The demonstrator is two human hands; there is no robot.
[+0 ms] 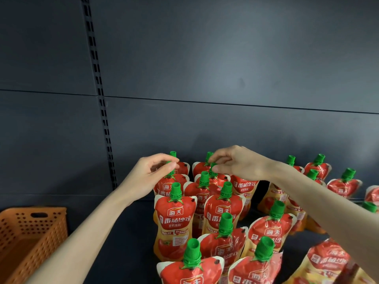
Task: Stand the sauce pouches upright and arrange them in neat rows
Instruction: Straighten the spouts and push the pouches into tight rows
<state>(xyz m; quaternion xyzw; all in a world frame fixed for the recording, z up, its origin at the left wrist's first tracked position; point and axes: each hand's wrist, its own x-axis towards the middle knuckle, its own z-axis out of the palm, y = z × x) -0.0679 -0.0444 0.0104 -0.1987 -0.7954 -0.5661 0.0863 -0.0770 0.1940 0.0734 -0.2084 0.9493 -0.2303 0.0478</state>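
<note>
Front-left pouch (pixel 191 272): upright at the bottom edge, red with a green screw cap, its lower part cut off by the frame.
Front-right pouch (pixel 255 272): upright just beside it, with the same print and cap, also cut off below.
Middle cluster: more sauce pouches (pixel 174 220) stand upright behind these two, packed close and running back toward the rear of the shelf, bodies touching or overlapping.
Left hand (pixel 152 174): thumb and fingertips are pinched together on the green cap of the left rear pouch (pixel 164 188), second from the back on the left side. The fingers hide most of the cap.
Right hand (pixel 238 163): reaches in from the right, thumb and forefinger pinching the green cap of the right rear pouch (pixel 220 180). One more upright pouch stands behind it.
Right group (pixel 342 186): further pouches stand upright well to the right, spaced more loosely and less evenly.
Leaning pouch (pixel 328 261): at the lower right, tilted back with its label facing up, blurred, partly behind the right forearm.
Shelf (pixel 127 232): dark surface carrying all the pouches.
Basket (pixel 32 211): orange perforated plastic at the left, well apart from the pouches.
Back panel (pixel 225 68): dark grey, with a slotted upright (pixel 98 89) on its left.
</note>
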